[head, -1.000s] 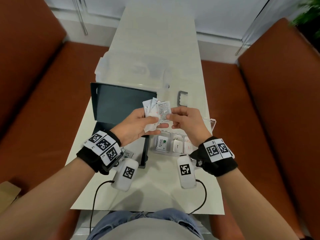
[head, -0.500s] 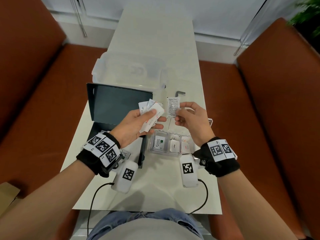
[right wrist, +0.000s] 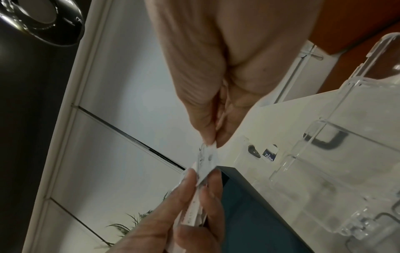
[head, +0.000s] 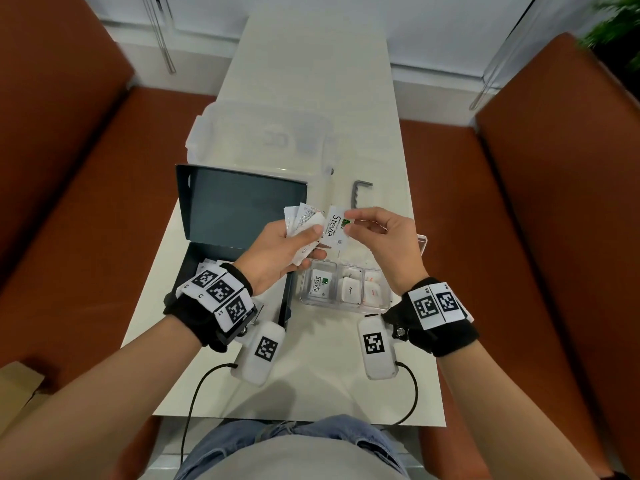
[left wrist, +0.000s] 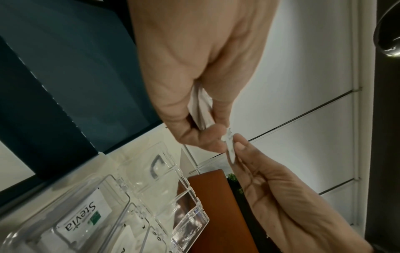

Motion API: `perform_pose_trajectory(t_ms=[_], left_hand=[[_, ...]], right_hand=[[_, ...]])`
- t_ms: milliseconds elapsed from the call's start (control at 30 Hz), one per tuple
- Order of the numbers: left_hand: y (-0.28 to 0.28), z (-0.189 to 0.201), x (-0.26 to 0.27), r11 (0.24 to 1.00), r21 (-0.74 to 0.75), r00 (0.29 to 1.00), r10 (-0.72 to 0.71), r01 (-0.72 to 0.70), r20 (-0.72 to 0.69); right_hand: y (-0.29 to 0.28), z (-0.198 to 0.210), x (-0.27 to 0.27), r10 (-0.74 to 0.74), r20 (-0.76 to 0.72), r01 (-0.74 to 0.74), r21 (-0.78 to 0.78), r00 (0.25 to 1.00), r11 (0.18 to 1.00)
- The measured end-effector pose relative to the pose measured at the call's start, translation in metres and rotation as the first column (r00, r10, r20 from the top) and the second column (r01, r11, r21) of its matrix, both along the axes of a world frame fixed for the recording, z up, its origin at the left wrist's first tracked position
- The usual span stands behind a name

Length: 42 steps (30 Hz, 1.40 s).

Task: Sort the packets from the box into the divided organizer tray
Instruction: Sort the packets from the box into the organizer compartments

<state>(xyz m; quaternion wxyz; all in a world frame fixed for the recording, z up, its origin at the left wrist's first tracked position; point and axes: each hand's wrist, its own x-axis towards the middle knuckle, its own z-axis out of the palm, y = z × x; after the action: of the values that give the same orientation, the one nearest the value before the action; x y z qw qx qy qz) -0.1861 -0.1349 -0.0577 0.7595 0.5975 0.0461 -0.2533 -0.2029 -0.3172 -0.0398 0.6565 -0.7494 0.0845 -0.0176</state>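
1. White paper sachets make up the fan of packets [head: 304,225] that the left hand [head: 277,254] clamps between thumb and curled fingers, held up above the table [head: 311,81]. Judging by the spread, this keeps each face readable and lets one be peeled off at a time.

2. The right hand [head: 384,244] pinches the top corner of the Stevia packet [head: 335,230] between thumb and forefinger, its other fingers loosely curled. The packet's lower end is still tucked among the left hand's bundle, so both hands touch it; the pinch at the free corner looks chosen so it can slide out without dragging its neighbours.

3. The clear organizer tray [head: 346,308] sits on the table just below the hands, lid open. Its left compartment already holds a Stevia sachet [head: 320,284], the likely home for the pinched one; the middle and right compartments hold other white packets whose print is too small to read.

4. The dark box [head: 239,209] lies open to the left of the tray, lid propped up; a few packets show inside it under the left wrist, so sorting seems only partly done.

5. A clear plastic bin [head: 263,140] and a small grey metal bracket [head: 358,195] rest farther back, apart from the work.
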Motion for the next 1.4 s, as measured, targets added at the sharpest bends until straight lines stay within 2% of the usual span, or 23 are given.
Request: perform_pose_trajectory(t_ms=[100,233,333,400,500,600,733,900,1167,1333,1400], left_hand=[[-0.004,-0.001,-0.001,1.000,0.002,1.000,-0.004,0.004,0.003],[-0.007,-0.003,0.001,0.997,0.073,0.997,0.031,-0.036,0.069],[-0.006,-0.007,0.001,0.993,0.101,0.996,0.049,-0.057,0.079],[-0.003,-0.011,0.000,0.987,0.143,0.994,0.062,-0.074,0.085],[0.005,-0.016,0.001,0.974,0.193,0.991,0.108,-0.121,0.077],[0.010,-0.017,0.001,0.969,0.205,0.990,0.127,-0.137,0.059],[0.012,-0.016,0.004,0.965,0.211,0.988,0.146,-0.153,0.051],[0.013,-0.017,0.005,0.967,0.198,0.987,0.154,-0.160,0.042],[0.015,-0.019,0.006,0.969,0.179,0.985,0.169,-0.171,0.025],[0.014,-0.018,0.006,0.976,0.159,0.988,0.151,-0.150,0.003],[0.015,-0.017,0.006,0.985,0.124,0.992,0.122,-0.118,-0.026]], right_hand=[[0.002,0.001,0.000,0.038,0.015,-0.037,-0.023,0.999,0.999],[0.002,-0.001,0.004,0.082,-0.058,-0.088,-0.105,0.995,0.991],[0.001,-0.010,0.009,0.063,-0.101,-0.063,0.001,0.993,0.998],[-0.002,-0.024,0.013,-0.003,-0.138,0.004,0.009,0.990,1.000],[-0.004,-0.051,0.019,-0.037,-0.224,0.001,-0.157,0.974,0.988],[0.002,-0.077,0.022,0.045,-0.304,-0.169,-0.393,0.951,0.904],[0.016,-0.097,0.025,0.125,-0.362,-0.326,-0.573,0.924,0.752],[0.024,-0.104,0.026,0.120,-0.438,-0.402,-0.641,0.891,0.654],[0.032,-0.106,0.022,0.176,-0.431,-0.459,-0.746,0.885,0.482],[0.033,-0.103,0.020,0.237,-0.421,-0.479,-0.817,0.876,0.321],[0.030,-0.095,0.022,0.261,-0.371,-0.445,-0.825,0.891,0.348]])
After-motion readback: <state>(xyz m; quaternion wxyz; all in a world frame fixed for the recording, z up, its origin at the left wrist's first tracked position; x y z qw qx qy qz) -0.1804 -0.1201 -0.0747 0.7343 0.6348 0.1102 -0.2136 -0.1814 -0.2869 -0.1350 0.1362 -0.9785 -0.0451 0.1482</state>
